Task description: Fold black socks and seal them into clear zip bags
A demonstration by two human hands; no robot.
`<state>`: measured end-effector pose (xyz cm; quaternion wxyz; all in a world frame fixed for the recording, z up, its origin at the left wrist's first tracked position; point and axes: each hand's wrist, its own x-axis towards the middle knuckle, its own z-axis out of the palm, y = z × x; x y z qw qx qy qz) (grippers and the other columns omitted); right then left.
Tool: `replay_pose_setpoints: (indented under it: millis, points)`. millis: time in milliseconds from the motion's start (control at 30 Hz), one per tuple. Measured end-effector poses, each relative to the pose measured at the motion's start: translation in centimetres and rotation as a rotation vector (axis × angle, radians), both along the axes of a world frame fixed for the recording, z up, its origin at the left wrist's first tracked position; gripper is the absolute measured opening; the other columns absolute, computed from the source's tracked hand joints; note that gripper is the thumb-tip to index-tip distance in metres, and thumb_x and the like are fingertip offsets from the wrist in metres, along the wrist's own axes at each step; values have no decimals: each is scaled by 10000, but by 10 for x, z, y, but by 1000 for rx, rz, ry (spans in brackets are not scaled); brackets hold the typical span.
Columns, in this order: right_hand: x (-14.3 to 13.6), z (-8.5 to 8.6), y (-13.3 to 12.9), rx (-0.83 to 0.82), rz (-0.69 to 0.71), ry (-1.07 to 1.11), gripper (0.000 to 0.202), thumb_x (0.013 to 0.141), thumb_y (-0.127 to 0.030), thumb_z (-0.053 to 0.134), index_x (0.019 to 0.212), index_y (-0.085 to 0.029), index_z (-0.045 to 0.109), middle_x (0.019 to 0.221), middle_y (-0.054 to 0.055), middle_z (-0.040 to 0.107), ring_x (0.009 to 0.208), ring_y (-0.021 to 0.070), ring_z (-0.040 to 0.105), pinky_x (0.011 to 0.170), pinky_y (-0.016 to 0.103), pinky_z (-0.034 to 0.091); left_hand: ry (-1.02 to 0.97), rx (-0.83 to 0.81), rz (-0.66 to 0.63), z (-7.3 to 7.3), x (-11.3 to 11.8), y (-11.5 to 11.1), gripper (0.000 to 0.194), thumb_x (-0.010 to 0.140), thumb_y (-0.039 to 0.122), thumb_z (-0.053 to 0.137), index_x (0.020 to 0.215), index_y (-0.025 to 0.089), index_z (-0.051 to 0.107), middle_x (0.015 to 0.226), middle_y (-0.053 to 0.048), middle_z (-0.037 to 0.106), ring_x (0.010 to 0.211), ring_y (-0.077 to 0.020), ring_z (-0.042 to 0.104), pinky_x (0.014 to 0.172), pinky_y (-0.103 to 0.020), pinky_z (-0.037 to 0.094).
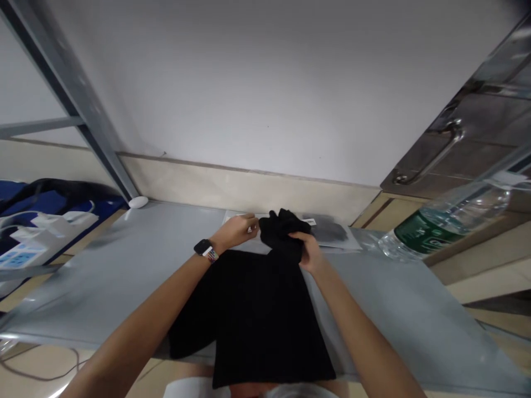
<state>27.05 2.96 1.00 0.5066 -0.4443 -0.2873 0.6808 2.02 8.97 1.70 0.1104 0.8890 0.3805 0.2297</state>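
Black shorts lie spread on the grey table top, their legs hanging toward my lap. At their upper edge my right hand is closed on a bunched black cloth, thumb on top. Whether this cloth is part of the shorts or a separate piece I cannot tell. Just left of the bundle, my left hand is raised with fingers curled together; what they pinch, if anything, is hidden. A smartwatch is on the left wrist. Behind the bundle lies a flat plastic package with dark contents and a small white label.
A large plastic water bottle with a green label stands at the right. A wall closes the back of the grey table. On the left are a metal post, a white oval object and a power strip with plugs.
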Motion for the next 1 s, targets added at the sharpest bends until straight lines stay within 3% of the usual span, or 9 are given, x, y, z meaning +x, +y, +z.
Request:
replay_pose_setpoints:
  millis: [200, 333, 533, 733, 900, 1000]
  points:
    - [-17, -11, -4, -1, -105, -123, 347, 569, -146, 842, 895, -238, 768, 887, 26, 840, 850, 267, 788, 781, 363, 643, -73, 38, -4, 0, -1, -17, 137, 977, 123, 579, 1014, 205, 683, 1008, -58, 669, 855, -196, 642, 773, -296, 481]
    - [-12, -13, -5, -5, -115, -206, 328, 571, -197, 841, 888, -241, 770, 841, 28, 823, 828, 281, 773, 749, 382, 622, -242, -91, 108, 0, 5, -23, 98, 947, 131, 609, 936, 212, 664, 794, 9, 633, 703, -157, 593, 690, -267, 438]
    - [-2, -10, -4, 156, -133, -355, 358, 569, -185, 822, 923, -232, 805, 947, 22, 841, 994, 284, 770, 940, 391, 587, -287, -146, 173, -3, 11, -31, 67, 944, 160, 580, 918, 212, 611, 638, 55, 564, 595, -148, 565, 627, -263, 391]
    - [-3, -2, -12, -69, -12, -117, 211, 658, -183, 821, 862, -222, 781, 792, 36, 820, 734, 249, 768, 654, 336, 625, -221, -164, 125, 0, 15, -43, 83, 945, 179, 574, 877, 226, 568, 758, -6, 661, 693, -193, 620, 663, -296, 399]
    - [-20, 8, -24, 19, 29, -50, 324, 663, -225, 957, 952, -220, 810, 1001, 50, 856, 931, 259, 805, 831, 338, 654, -167, -165, 59, -3, 18, -46, 108, 932, 132, 578, 975, 225, 612, 806, -39, 712, 734, -227, 671, 686, -312, 428]
    - [-23, 2, -23, 65, -24, -76, 391, 584, -192, 1000, 925, -212, 809, 935, 45, 852, 893, 262, 804, 864, 363, 650, -170, -167, 70, -5, 20, -47, 79, 968, 162, 568, 976, 227, 612, 785, -33, 702, 724, -228, 670, 688, -312, 431]
